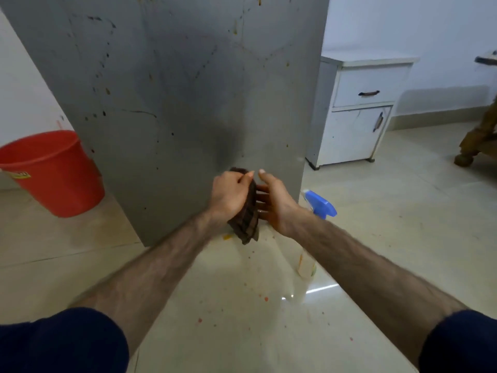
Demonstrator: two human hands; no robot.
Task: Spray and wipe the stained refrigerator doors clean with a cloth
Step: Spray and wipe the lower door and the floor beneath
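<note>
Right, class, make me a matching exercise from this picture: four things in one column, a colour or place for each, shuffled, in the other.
Things:
1. bucket
2. cloth
3. spray bottle
4. cabinet

Descriptions:
A. white, right of the refrigerator
B. brown, held between both hands
C. red, left of the refrigerator
D. blue-topped, standing on the floor

Pairs: 1-C, 2-B, 3-D, 4-A

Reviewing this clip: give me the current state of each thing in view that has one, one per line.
left hand: grips the cloth.
right hand: fingers extended against the cloth, thumb up.
cloth: brown, folded, held between both hands.
refrigerator door: closed, spotted with stains.
spray bottle: upright on the floor, not held.
red bucket: upright beside the refrigerator; contents unseen.
white cabinet: drawer and door closed.
</note>
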